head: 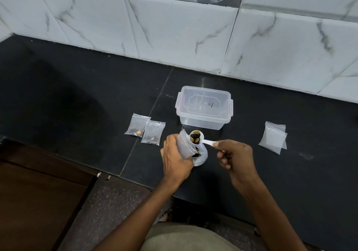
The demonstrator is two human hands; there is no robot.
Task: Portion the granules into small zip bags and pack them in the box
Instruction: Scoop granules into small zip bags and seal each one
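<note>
My left hand (175, 157) grips a small clear zip bag (184, 144) with its mouth held open toward the right. My right hand (235, 153) pinches the handle of a white plastic spoon (195, 137) loaded with dark and yellow granules, its bowl right at the bag's mouth. Under the bag stands a small clear cup (201, 156) with more granules in it. Two filled zip bags (144, 129) lie on the black counter to the left. A clear plastic box (204, 108) with its lid on sits behind the hands.
A stack of unfilled zip bags (274, 137) lies on the black counter (77, 95) to the right. A white marbled tile wall (174, 27) rises behind the box. The counter's front edge runs below my hands, with a brown cabinet (38, 192) at lower left.
</note>
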